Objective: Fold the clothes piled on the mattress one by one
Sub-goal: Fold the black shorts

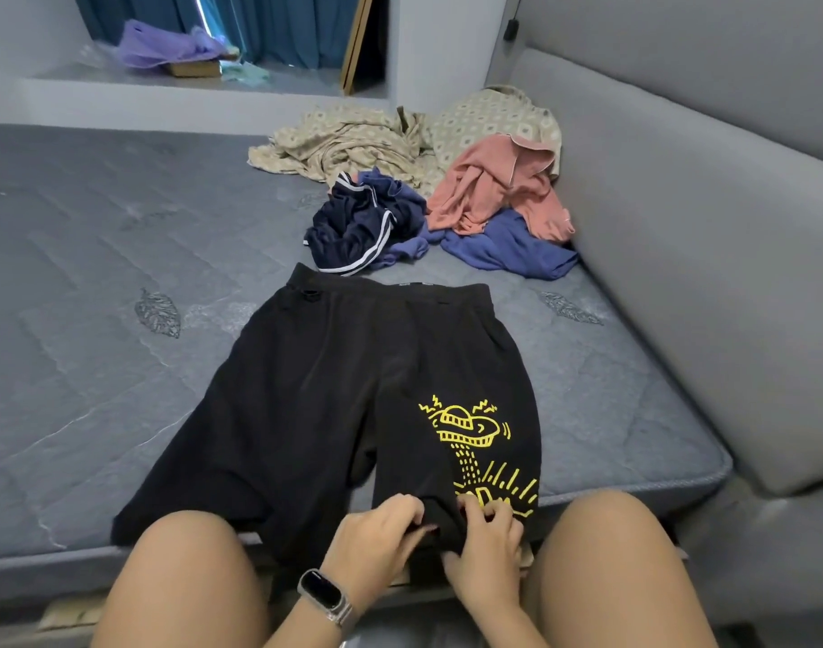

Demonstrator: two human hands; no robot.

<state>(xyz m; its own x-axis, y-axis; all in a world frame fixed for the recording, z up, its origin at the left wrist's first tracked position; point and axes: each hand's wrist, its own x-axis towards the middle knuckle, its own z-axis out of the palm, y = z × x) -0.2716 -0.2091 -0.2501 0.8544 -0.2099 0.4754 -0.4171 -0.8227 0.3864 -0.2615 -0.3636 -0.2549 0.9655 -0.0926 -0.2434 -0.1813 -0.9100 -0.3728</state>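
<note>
Black shorts (353,390) lie flat on a grey quilted mattress (96,273) beside a grey padded wall (680,226); left hand (376,535) and right hand (486,540) pinch the hem with curled fingers.

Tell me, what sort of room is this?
Most likely a bedroom: a bare quilted mattress with a padded grey headboard beside it, teal curtains at a window ledge, and black shorts spread out near a clothes pile.

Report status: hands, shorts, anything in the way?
Both hands pinching black shorts hem. Shorts flat on mattress. Unfolded pile beyond, clear.
</note>
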